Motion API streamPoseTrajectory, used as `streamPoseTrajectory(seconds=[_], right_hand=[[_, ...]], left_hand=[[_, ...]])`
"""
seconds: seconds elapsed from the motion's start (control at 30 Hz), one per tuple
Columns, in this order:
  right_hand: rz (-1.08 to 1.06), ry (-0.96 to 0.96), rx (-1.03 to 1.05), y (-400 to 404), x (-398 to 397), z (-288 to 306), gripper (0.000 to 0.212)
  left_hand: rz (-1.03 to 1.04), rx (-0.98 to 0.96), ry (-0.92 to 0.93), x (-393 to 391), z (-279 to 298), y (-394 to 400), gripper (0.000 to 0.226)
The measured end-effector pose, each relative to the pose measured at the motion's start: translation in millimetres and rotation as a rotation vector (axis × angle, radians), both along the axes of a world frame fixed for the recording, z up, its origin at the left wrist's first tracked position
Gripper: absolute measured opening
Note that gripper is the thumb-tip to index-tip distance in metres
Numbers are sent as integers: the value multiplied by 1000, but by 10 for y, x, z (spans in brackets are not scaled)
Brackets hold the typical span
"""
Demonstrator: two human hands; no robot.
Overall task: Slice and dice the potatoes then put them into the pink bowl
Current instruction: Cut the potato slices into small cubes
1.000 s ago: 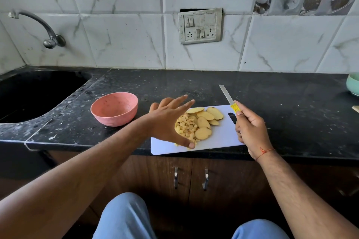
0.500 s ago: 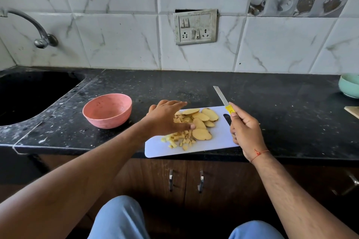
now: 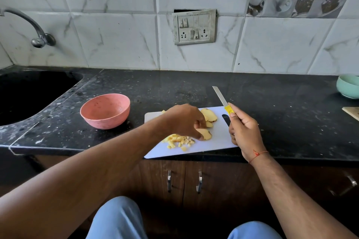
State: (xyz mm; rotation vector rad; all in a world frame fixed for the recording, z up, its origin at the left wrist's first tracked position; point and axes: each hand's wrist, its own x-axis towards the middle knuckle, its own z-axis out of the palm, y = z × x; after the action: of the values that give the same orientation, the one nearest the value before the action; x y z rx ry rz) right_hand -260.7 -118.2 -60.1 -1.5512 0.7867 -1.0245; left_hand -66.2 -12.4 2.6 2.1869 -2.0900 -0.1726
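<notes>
Now our left hand (image 3: pixel 186 120) has dropped from its open hover onto the cutting board (image 3: pixel 217 141), fingers curled down over the potato slices (image 3: pixel 208 116), thumb tip touching the nearest slice; whether it truly pinches one, we cannot tell. The diced pieces (image 3: pixel 179 141) sit spread at the board's near left, nudged apart from the slices. Our right hand (image 3: pixel 243 130) keeps its grip on the yellow-handled knife (image 3: pixel 223 103), blade raised past the board's far edge. Left of the board, the pink bowl (image 3: pixel 105 110) looks empty, so we judge more dicing comes before any transfer.
</notes>
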Motion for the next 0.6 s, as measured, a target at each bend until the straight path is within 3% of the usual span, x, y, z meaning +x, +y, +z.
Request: streamPoseTrajectory(seconds=[0.13,0.3,0.6], right_hand=[[-5,5,-10,1,-3,1,37],[9,5,-17,-9,-4,-11,38],[-13,147,-220,121,-18,19,41]], left_hand=[[5,-6,17,1,37,-36,31],[187,-242,312,261,5,117,20],[510,-524,614,750,-400,962,17]])
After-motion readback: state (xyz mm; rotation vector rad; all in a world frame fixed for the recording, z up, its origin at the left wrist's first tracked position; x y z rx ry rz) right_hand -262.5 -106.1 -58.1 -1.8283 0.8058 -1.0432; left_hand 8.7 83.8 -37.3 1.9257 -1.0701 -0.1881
